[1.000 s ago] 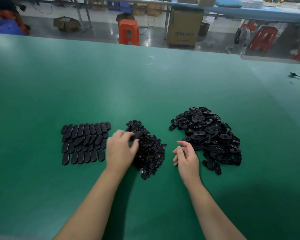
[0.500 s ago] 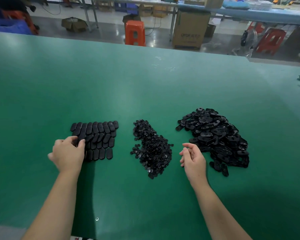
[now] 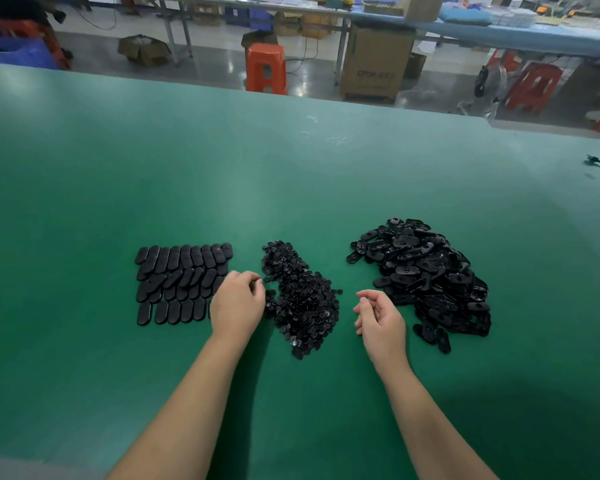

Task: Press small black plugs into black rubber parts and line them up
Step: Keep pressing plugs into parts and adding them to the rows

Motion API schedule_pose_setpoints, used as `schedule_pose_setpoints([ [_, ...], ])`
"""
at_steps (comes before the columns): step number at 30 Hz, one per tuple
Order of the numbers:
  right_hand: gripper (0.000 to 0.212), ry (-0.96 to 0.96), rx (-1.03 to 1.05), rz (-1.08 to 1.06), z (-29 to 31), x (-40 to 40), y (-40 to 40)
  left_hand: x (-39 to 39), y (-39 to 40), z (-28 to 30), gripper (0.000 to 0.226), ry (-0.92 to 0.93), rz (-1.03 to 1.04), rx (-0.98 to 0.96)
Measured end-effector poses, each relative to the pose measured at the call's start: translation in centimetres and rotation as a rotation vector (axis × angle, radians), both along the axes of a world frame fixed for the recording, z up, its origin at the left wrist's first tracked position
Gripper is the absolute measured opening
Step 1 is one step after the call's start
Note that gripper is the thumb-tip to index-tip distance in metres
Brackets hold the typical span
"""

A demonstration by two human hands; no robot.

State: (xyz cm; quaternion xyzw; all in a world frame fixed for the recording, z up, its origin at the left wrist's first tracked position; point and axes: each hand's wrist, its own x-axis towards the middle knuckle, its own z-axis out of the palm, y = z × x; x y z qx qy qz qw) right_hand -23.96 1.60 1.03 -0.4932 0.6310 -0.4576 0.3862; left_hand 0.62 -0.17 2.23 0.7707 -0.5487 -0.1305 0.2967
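Green bench (image 3: 291,188) under my bare forearms: my left hand (image 3: 237,304) sits fingers loosely curled at the near-left edge of the plug pile (image 3: 300,299), whether it pinches one I cannot tell. My right hand (image 3: 380,318) hangs relaxed, holding nothing, beside the heap of rubber parts (image 3: 426,271). Lined-up finished rows (image 3: 182,280) lie left, an orange stool (image 3: 266,67) beyond.

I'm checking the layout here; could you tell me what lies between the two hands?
In the head view, the pile of small plugs lies between the left hand and right hand, on the green table.
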Motion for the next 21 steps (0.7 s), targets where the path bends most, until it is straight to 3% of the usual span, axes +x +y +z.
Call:
schedule_pose_setpoints([
  [7, 0.019, 0.02, 0.0, 0.005, -0.3, -0.1, -0.1, -0.6, 1.3, -1.7, 0.027, -0.018, -0.015, -0.064],
  [12, 0.019, 0.017, 0.005, 0.007, -0.4, 0.0, -0.2, -0.9, 1.6, -1.8, 0.022, -0.166, -0.066, -0.1],
  [21, 0.019, 0.046, 0.003, 0.03, -0.2, 0.2, -0.1, -0.7, 1.6, -2.2, 0.009, -0.109, -0.109, -0.143],
])
